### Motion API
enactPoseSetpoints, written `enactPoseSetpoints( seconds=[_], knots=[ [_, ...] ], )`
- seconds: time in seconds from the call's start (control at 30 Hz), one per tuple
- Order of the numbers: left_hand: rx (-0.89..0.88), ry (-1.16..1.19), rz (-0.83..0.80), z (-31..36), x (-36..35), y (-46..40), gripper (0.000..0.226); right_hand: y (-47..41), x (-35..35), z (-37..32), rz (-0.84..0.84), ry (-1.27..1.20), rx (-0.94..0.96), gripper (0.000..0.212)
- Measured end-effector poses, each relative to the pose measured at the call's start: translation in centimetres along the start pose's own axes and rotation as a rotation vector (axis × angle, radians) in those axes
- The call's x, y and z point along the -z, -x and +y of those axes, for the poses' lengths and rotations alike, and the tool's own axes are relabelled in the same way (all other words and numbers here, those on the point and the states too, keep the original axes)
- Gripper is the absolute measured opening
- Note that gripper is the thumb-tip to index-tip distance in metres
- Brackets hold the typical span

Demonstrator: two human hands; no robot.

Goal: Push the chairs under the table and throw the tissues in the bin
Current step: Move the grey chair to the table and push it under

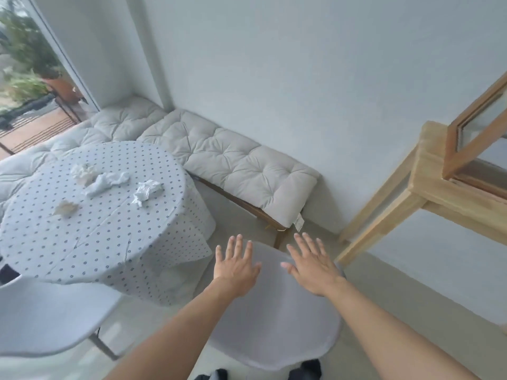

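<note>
A round table (90, 239) under a dotted white cloth stands at the left. Several crumpled white tissues (146, 192) lie on its top. A pale grey chair (277, 319) stands right below me, apart from the table. My left hand (236, 266) and my right hand (312, 266) hover side by side over the chair's far edge, palms down, fingers spread, holding nothing. Whether they touch the chair I cannot tell. A second grey chair (46, 322) stands at the lower left, its seat partly under the cloth's edge. No bin is in view.
A cushioned corner bench (241, 165) runs along the wall behind the table. A wooden table (428, 185) with an open wooden window frame (477, 127) above it stands at the right. A glass door (30, 86) at the far left shows a balcony. Beige floor lies between chair and bench.
</note>
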State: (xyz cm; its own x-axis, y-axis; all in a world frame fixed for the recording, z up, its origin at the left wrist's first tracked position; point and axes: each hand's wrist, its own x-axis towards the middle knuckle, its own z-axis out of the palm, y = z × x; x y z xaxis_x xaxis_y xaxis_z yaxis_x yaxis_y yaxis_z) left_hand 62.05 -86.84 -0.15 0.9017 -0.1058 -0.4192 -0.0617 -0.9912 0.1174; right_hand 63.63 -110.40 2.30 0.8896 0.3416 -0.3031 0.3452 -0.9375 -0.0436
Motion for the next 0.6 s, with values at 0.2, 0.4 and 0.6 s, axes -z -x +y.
enactPoseSetpoints(
  seconds=[0.2, 0.4, 0.6],
  knots=[
    [0.278, 0.142, 0.028, 4.0, -1.5, 2.4, 0.074, -2.9, 0.0, 3.9, -0.043, 0.098, 0.308, 0.07],
    [0.453, 0.24, 0.065, 8.0, -3.5, 5.0, 0.073, -2.6, -0.3, 6.1, -0.073, 0.153, 0.476, 0.07],
    [0.537, 0.302, 0.076, 12.4, -7.1, 6.3, 0.073, -0.5, -1.9, 8.4, -0.076, 0.188, 0.548, 0.07]
  ],
)
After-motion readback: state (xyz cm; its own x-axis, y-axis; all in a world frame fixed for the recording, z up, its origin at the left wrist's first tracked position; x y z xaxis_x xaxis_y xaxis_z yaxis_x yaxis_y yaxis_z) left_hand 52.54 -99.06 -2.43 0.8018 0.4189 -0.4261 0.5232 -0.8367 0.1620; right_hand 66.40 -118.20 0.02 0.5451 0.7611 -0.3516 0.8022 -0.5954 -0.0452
